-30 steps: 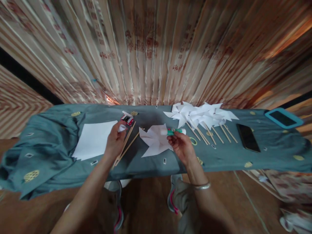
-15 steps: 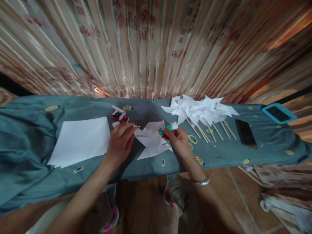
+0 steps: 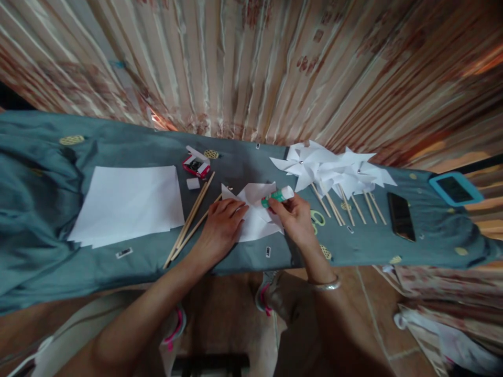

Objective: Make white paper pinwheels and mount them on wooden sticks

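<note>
A partly folded white paper pinwheel (image 3: 257, 225) lies on the cloth in front of me. My left hand (image 3: 223, 222) rests on its left side, fingers bent together and pressed onto the paper; the thumb is hidden. In my right hand (image 3: 296, 217) is a green and white glue stick (image 3: 277, 196), gripped between thumb and fingers above the pinwheel's right part. A small pin (image 3: 230, 188) lies just beyond the pinwheel's left corner. Several wooden sticks (image 3: 192, 217) lie left of my left hand. A small white cap-like piece (image 3: 193, 183) sits near their upper ends.
A stack of white paper (image 3: 128, 204) lies on the left. Behind the sticks stands an open red box (image 3: 196, 163). Finished pinwheels (image 3: 330, 170) on sticks are piled at the back right, near green-handled scissors (image 3: 317, 218), a phone (image 3: 401, 215) and a blue-framed device (image 3: 456, 188).
My left hand has moved right, from beside the pinwheel onto its paper, uncovering the wooden sticks. My right hand still grips the glue stick. The view has shifted slightly.
</note>
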`<state>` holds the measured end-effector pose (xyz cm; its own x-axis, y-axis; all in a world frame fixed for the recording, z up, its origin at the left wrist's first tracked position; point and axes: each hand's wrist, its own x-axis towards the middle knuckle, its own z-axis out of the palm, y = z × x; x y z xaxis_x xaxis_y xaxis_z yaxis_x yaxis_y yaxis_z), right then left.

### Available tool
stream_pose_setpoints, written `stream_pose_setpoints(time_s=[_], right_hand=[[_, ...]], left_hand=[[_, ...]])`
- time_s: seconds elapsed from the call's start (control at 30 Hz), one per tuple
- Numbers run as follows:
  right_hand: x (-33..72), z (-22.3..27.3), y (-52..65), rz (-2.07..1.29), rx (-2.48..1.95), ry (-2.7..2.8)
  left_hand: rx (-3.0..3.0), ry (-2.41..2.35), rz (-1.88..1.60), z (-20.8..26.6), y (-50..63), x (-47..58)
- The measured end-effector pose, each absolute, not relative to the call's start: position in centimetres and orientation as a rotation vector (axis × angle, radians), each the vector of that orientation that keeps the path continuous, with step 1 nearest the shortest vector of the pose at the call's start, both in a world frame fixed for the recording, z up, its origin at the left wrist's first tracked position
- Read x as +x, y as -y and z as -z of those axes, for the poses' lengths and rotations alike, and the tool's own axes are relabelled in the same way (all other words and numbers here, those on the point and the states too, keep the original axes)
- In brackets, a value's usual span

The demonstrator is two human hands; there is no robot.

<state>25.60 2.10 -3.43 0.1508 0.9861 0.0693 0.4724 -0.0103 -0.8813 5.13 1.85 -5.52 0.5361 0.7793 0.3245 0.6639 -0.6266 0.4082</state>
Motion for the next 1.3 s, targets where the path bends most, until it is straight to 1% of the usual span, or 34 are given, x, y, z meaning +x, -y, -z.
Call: stream_pose_setpoints(time_s=[0.1, 0.2, 0.6, 1.0, 1.13, 1.3], right_hand=[[25.5, 3.3, -2.0, -0.822, -1.592, 1.365], [25.3, 3.0, -1.8, -0.818, -1.587, 1.406], [24.3, 1.7, -1.4, -0.638, -1.679, 1.624], [23.5, 1.3, -1.8, -0.469, -1.765, 1.826], [23.6, 1.4, -1.9, -0.489, -1.778, 1.86], [23.6, 1.3, -1.9, -0.514, -1.772, 1.852]], left_hand=[[2.523, -1.215, -0.678, 5.2, -1.9, 5.3], [2.513, -1.213, -0.638, 5.1, -1.8, 5.3], [2.559, -1.163, -0.713, 5.9, -1.7, 5.8], [2.565, -1.171, -0.619, 5.4, -1.6, 5.8], [2.542, -1.205, -0.594, 5.4, -1.5, 5.8], [2.557, -1.177, -0.648, 5.7, -1.5, 5.8]])
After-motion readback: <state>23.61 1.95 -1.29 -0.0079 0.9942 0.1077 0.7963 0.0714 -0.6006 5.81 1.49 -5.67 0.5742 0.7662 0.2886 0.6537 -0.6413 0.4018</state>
